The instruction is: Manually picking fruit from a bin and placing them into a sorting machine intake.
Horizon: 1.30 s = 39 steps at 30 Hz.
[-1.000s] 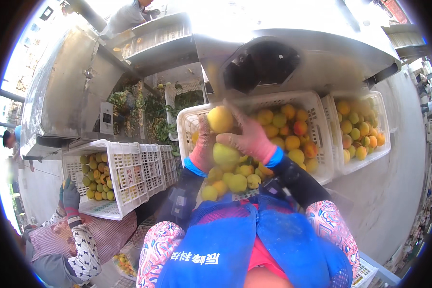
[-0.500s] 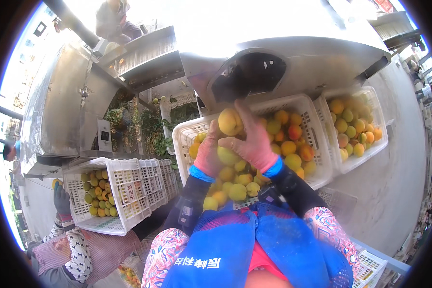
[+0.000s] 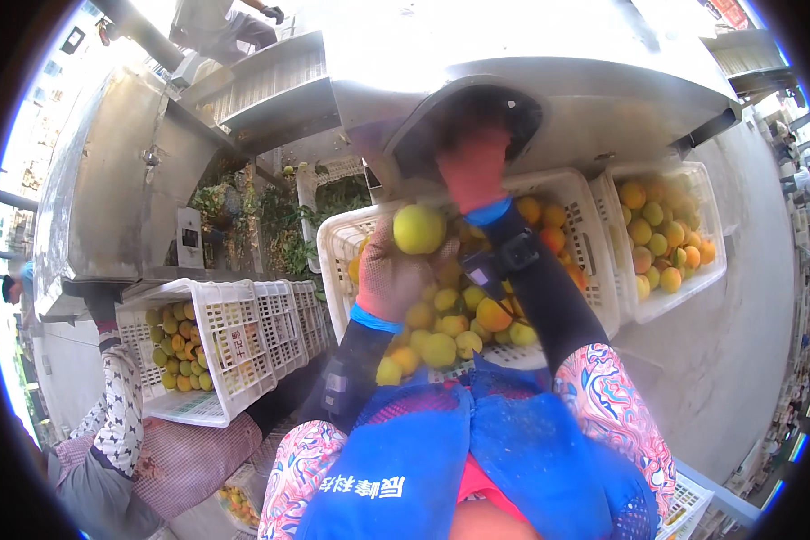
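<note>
My left hand (image 3: 390, 274), in a pinkish glove with a blue cuff, is closed around a yellow-green apricot (image 3: 419, 229). It holds the fruit above a white slotted crate (image 3: 337, 238) filled with yellow, green and orange apricots (image 3: 439, 350). My right hand (image 3: 477, 171), in a matching glove, reaches into the dark opening (image 3: 414, 148) of a metal machine (image 3: 594, 103) beyond the crate. Its fingers are blurred and lost in the dark, so what they hold, if anything, does not show.
A second white crate (image 3: 628, 270) of apricots stands to the right. At left, a tilted crate (image 3: 234, 346) with fruit is beside a co-worker's patterned sleeve (image 3: 120, 396). A metal cabinet (image 3: 99, 189) and leafy debris (image 3: 333, 216) lie at the back left.
My right hand has moved forward from beside the left hand into the machine's opening. The left hand holds a greener apricot up. The co-worker's arm at left has moved forward.
</note>
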### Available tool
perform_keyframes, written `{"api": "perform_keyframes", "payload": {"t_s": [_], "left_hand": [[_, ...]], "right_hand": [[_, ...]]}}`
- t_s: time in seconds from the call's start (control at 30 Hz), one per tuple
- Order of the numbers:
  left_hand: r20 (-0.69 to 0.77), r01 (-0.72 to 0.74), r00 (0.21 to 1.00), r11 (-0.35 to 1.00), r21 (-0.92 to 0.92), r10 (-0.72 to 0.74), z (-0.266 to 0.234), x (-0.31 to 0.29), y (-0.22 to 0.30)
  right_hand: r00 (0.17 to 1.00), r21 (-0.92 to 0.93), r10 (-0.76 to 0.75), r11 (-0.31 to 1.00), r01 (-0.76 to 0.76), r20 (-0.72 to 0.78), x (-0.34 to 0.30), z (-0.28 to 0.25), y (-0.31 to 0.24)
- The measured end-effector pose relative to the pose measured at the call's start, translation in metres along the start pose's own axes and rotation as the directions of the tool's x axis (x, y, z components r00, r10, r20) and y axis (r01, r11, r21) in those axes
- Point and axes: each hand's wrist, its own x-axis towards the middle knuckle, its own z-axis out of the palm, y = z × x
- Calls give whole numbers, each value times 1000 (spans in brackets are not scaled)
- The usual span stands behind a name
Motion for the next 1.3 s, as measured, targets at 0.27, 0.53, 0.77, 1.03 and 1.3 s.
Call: {"api": "perform_keyframes", "payload": {"t_s": [0.27,0.53,0.77,1.03,1.3], "left_hand": [[121,-75,992,962,262,44,27,-22,9],[-51,-31,996,825,564,72,-63,-12,-11],[-377,309,894,-276,910,-241,-81,-39,-50],[-339,-75,743,-574,816,-578,-98,-80,-70],[-564,529,677,-221,820,-473,-67,-54,-32]], "right_hand": [[964,464,-32,881,-98,265,-87,-69,-50],[991,452,-31,892,-31,130,-79,-54,-25],[951,-77,-197,972,220,237,-12,18,39],[657,341,-342,930,136,671,-102,-24,34],[130,18,-54,964,265,990,-198,41,73]]}}
